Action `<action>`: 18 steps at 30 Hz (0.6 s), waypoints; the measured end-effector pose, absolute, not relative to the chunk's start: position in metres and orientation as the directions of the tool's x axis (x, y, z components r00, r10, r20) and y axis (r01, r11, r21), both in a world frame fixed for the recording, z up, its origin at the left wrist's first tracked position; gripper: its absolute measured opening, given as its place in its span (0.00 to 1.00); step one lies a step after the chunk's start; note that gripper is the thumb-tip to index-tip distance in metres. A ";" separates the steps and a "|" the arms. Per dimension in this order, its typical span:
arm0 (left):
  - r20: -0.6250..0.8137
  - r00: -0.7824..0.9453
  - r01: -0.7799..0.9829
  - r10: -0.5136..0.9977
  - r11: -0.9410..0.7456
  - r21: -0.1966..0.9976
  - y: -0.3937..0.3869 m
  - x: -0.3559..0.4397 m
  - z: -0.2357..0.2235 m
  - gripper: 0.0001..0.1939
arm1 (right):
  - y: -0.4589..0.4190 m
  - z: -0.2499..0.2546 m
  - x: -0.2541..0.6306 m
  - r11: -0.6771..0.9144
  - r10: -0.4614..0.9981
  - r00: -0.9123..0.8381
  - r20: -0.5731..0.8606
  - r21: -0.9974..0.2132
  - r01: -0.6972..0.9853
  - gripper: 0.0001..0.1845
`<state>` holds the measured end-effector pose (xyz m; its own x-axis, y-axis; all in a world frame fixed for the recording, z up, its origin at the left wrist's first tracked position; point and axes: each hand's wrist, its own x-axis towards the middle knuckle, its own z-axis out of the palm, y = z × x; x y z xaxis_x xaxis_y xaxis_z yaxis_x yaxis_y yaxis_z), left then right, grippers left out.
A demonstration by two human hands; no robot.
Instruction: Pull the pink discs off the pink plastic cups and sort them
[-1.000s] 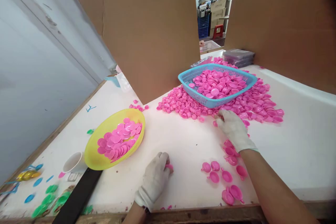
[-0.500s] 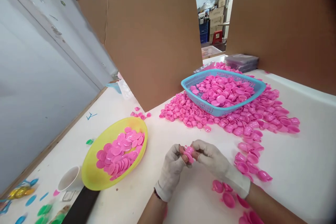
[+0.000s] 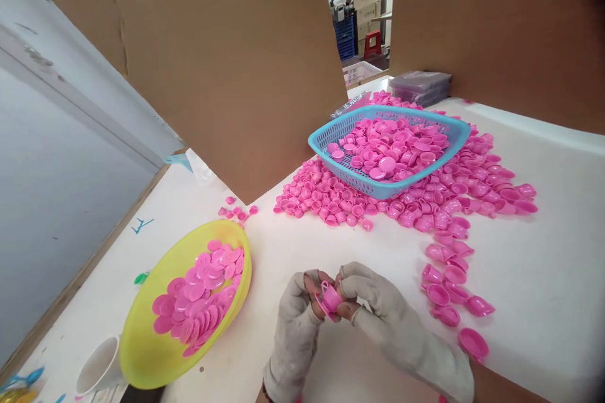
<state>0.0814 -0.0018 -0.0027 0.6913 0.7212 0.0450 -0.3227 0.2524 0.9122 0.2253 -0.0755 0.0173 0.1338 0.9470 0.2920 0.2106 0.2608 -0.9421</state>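
Beyond pink cup [image 3: 332, 298], seemingly printed cartons [image 3: 368, 13]

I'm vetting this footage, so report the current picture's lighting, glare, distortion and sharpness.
Head view: fairly even light on the white table; head view: small glints on pink pieces in the blue basket; head view: dark upper-right corner over the right-hand cardboard; head view: yellow bowl looks stretched, probably lens distortion; head view: pink cup, left hand and right hand reasonably sharp.

Soft, bright light, dark blurry upper-right corner
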 end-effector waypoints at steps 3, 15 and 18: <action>0.050 0.692 -0.293 0.721 0.216 0.931 -0.001 0.078 -0.003 0.07 | -0.078 0.017 0.225 0.323 0.922 0.132 0.365 -0.910 0.258 0.10; 0.040 0.618 -0.158 0.785 0.074 0.985 -0.006 0.075 0.000 0.08 | -0.077 0.018 0.231 0.332 0.928 0.088 0.361 -0.911 0.245 0.11; 0.010 0.606 -0.004 0.795 -0.009 1.000 -0.007 0.078 0.006 0.17 | -0.076 0.019 0.232 0.304 0.945 0.047 0.324 -0.922 0.240 0.07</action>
<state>0.0784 -0.0073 0.0064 0.6062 0.7953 0.0096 -0.0040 -0.0090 1.0000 0.2322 -0.0763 0.0187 0.0465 0.9450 0.3238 0.2396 0.3041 -0.9220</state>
